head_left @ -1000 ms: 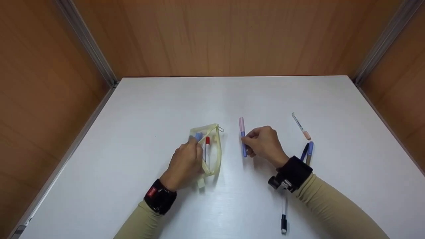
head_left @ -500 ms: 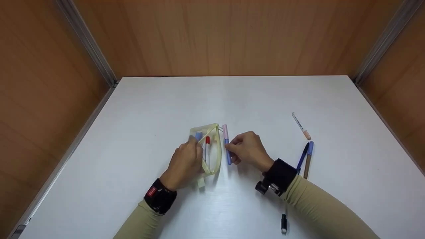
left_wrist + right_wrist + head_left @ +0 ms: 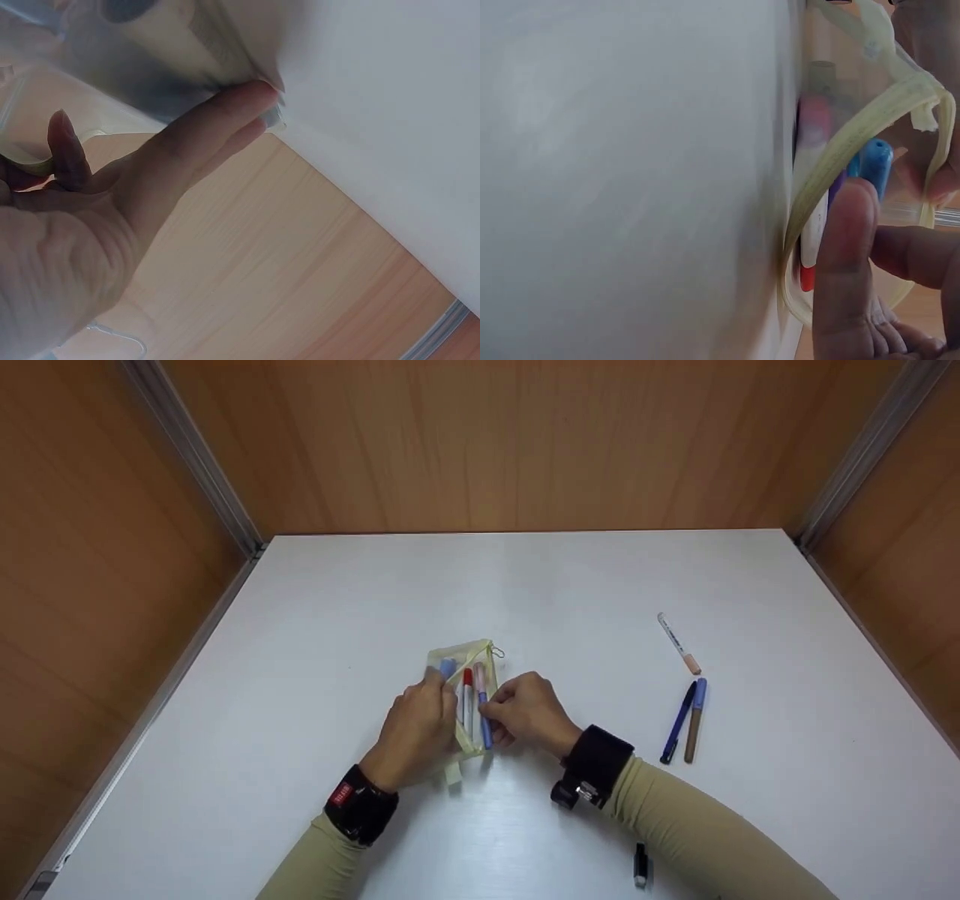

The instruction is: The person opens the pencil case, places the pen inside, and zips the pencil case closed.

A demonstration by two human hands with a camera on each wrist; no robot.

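Observation:
A pale yellow mesh pouch [image 3: 489,660] lies open on the white table [image 3: 525,585]. Inside it are a red-capped marker [image 3: 467,684] and a blue-capped pen [image 3: 448,667]. My left hand [image 3: 435,684] grips the pouch's left edge and holds its mouth open. My right hand [image 3: 491,711] pinches a pink-and-blue pen [image 3: 480,682], which lies over the pouch's mouth beside the red marker. In the right wrist view the pen's blue end [image 3: 875,161] sits just behind the pouch rim [image 3: 855,127], with my fingertip [image 3: 847,247] on it. The left wrist view shows my fingers [image 3: 225,112] against the pouch [image 3: 187,37].
To the right lie a white pen with a peach cap [image 3: 679,643], a dark blue pen [image 3: 677,724] and a brown pen with a blue cap [image 3: 695,718]. A black-capped pen [image 3: 640,864] shows near the front edge, partly under my right forearm. Wooden walls enclose the table.
My right hand has carried the pink-and-blue pen leftward from the table's middle to the pouch's mouth. My left hand has stayed on the pouch.

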